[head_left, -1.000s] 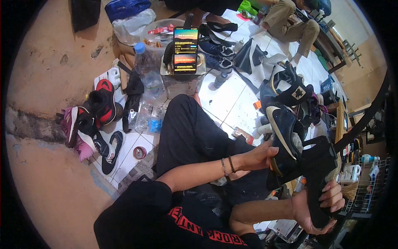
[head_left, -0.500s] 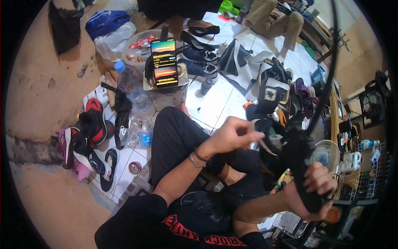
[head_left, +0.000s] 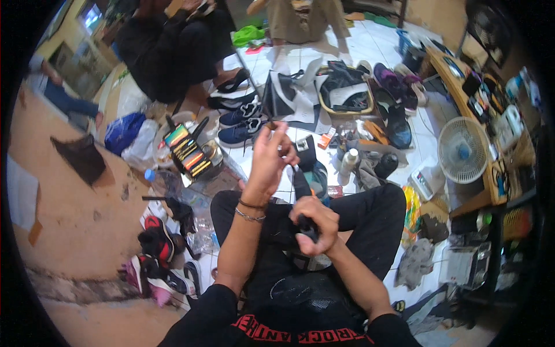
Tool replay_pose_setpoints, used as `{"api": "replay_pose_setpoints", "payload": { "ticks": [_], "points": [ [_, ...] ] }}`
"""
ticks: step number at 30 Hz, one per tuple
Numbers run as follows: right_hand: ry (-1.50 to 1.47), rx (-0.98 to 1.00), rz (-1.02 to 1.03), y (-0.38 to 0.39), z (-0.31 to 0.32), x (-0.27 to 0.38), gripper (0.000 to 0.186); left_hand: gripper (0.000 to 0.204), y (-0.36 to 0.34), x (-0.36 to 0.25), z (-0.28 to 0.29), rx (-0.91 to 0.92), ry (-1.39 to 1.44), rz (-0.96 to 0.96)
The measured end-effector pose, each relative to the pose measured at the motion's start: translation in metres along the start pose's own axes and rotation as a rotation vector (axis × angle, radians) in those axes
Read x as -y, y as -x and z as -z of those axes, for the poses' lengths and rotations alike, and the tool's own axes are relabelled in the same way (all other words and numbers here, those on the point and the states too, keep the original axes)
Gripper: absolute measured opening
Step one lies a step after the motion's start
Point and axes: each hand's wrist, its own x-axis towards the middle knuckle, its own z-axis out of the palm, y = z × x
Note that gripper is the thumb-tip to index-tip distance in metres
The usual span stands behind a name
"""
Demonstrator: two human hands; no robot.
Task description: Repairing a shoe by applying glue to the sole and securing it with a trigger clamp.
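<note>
My right hand is clenched around a black handle, over my dark trousers. My left hand is raised near it, partly curled; whether it grasps anything, I cannot tell.

Floor: glossy white tile. Wall: matt, rough plaster. Desk: smooth wood. Fan: pale plastic. Bottle: clear plastic, shiny. Trousers: matt black cloth. Rag: grey cloth, crumpled. Bracelet: shiny metal links. Dark object in right hand: mostly covered, material unclear.
</note>
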Motion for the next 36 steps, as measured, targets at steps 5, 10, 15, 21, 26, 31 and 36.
{"api": "replay_pose_setpoints", "payload": {
  "ticks": [5,10,15,21,26,31,36],
  "points": [
    [0.117,0.102,-0.226,0.003,0.051,-0.018,0.070,0.033,-0.048,0.004,0.003,0.074,-0.205,-0.021],
    [0.085,-0.062,-0.734,0.076,0.108,-0.082,0.034,0.035,-0.099,0.047,0.028,-0.053,-0.411,-0.149],
    [-0.232,-0.116,-0.864,0.067,0.113,-0.095,0.023,0.039,-0.120,0.094,0.070,-0.193,-0.434,-0.293],
    [-0.047,0.005,-0.840,0.068,0.113,-0.110,0.024,0.042,-0.146,0.087,0.090,-0.181,-0.527,-0.135],
    [-0.075,0.015,-0.863,0.069,0.114,-0.111,0.024,0.043,-0.146,0.084,0.085,-0.250,-0.572,-0.156],
    [-0.126,-0.033,-0.893,0.068,0.121,-0.097,0.023,0.021,-0.133,0.071,0.091,-0.039,-0.831,-0.265],
    [-0.182,-0.291,-0.779,0.057,0.136,-0.067,0.018,0.042,-0.131,0.054,0.063,0.013,-0.973,-0.361]
  ]
}}
